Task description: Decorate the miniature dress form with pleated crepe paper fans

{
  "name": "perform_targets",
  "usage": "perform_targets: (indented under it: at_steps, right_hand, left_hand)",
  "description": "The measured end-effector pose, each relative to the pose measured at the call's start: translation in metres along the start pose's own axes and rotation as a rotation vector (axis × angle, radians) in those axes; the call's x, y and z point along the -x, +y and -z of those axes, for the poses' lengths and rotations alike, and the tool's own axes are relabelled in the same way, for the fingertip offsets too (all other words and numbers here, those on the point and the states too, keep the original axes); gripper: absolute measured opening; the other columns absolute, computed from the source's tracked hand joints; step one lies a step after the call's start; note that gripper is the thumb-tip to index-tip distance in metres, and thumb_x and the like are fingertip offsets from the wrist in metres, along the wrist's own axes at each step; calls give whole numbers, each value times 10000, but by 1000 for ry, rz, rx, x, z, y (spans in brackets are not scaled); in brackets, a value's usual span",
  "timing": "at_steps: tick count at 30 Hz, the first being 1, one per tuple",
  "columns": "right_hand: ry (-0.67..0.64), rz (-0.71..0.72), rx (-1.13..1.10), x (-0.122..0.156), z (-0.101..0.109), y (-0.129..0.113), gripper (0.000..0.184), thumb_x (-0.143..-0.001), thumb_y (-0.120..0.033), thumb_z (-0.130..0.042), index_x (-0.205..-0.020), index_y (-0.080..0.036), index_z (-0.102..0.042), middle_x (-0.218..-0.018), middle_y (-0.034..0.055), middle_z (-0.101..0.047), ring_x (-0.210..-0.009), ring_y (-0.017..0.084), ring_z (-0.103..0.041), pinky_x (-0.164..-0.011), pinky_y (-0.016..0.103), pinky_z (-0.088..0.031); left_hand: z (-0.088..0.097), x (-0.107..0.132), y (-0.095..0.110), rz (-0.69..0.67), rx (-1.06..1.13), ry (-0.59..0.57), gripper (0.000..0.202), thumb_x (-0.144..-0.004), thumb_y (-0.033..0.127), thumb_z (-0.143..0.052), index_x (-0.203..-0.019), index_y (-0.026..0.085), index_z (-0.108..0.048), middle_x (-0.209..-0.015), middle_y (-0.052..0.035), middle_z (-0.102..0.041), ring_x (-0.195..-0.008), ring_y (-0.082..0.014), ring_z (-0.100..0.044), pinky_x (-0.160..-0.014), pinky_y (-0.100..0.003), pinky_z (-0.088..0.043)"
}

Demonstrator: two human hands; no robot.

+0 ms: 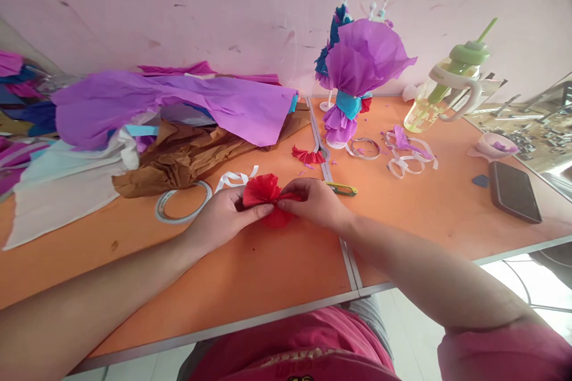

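A red crepe paper flower (263, 189) is pinched between both hands, just over the orange table (286, 262). My left hand (232, 209) grips its left side, thumb across the front. On the other side my right hand (315, 202) pinches the gathered red paper with thumb and fingers. The fingertips behind the paper are partly hidden. Close beyond my right hand lie a yellow craft knife (342, 189) and a pleated red paper strip (308, 156). Left of the flower are a tape roll (163, 208) and a curled white ribbon (236, 178).
Purple paper (179, 101) and brown paper (179, 158) are heaped at the back left. A purple paper-wrapped decoration (361, 59) stands near the wall. Further right are a bottle (447, 86), ribbon scraps (404, 152), a small bowl (496, 146) and a phone (515, 191). A metal-edged seam (348, 262) divides the tabletop.
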State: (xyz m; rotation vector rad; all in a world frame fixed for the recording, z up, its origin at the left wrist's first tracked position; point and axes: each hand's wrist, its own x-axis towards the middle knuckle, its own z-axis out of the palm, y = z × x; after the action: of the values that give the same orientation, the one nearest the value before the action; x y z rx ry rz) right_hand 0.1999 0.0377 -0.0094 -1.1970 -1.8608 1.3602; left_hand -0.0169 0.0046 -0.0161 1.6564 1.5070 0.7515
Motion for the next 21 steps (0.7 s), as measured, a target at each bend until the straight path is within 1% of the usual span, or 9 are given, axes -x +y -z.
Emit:
perform_targets:
  at_steps: [3,5,9,13,15,17,19,21]
  right_hand:
    - [-6,3,6,1,0,-2,183,-799,-355,-689,-867,-187,-714,-817,12,-710,-706,126,-627,-638,248,-479]
    - [-6,6,-5,1,-1,-3,194,-802,-364,-684,-866,-184,-712,-805,6,-702,-703,120,-617,-637,241,-470]
    - [15,-33,-36,3,-4,-6,262,-776,-425,-716,-884,-187,-694,-798,-10,-690,-726,120,-617,-649,231,-464]
    - [50,-63,-60,4,-8,-8,267,-733,-407,-761,-865,-191,-675,-763,-20,-678,-706,122,-618,-640,231,-471]
    - [68,-54,-91,5,-7,-8,263,-738,-402,-761,-868,-193,-668,-762,-14,-683,-700,125,-627,-631,233,-481]
    - [92,-32,-119,7,-2,-9,256,-745,-393,-758,-876,-193,-664,-779,-4,-689,-711,132,-640,-638,242,-502]
    - [72,6,-166,8,9,-13,256,-738,-378,-767,-877,-189,-665,-783,1,-687,-715,134,-646,-654,254,-529]
    - [21,40,-204,10,28,-21,251,-734,-356,-771,-889,-184,-674,-774,-1,-677,-700,131,-645,-655,264,-555]
  left_hand:
    - [-1,0,0,1,-77,88,449,-773,610,-686,-823,169,-757,-724,-24,-703,-690,-204,-601,-595,-261,-427]
    - [-2,1,0,-4,-118,135,458,-780,618,-674,-764,165,-744,-665,-18,-665,-635,-186,-561,-564,-260,-392]
    - [-6,1,-2,-28,-75,168,436,-807,590,-665,-750,161,-718,-684,-14,-641,-648,-167,-541,-586,-256,-394]
    - [-10,2,-1,-55,-70,224,400,-808,553,-678,-724,162,-692,-659,-11,-613,-636,-163,-524,-588,-261,-394]
    - [-11,3,1,-79,-33,200,366,-816,530,-675,-783,168,-717,-709,-27,-653,-676,-188,-565,-615,-277,-428]
    - [-12,4,2,-80,37,110,304,-791,487,-711,-853,191,-740,-796,-50,-707,-742,-231,-624,-661,-312,-481]
    - [-11,5,4,-77,117,8,266,-725,421,-783,-919,241,-752,-884,-60,-742,-815,-271,-671,-716,-351,-530]
    - [-5,3,9,-101,205,10,355,-639,346,-854,-978,294,-763,-981,-61,-757,-888,-298,-694,-786,-379,-554]
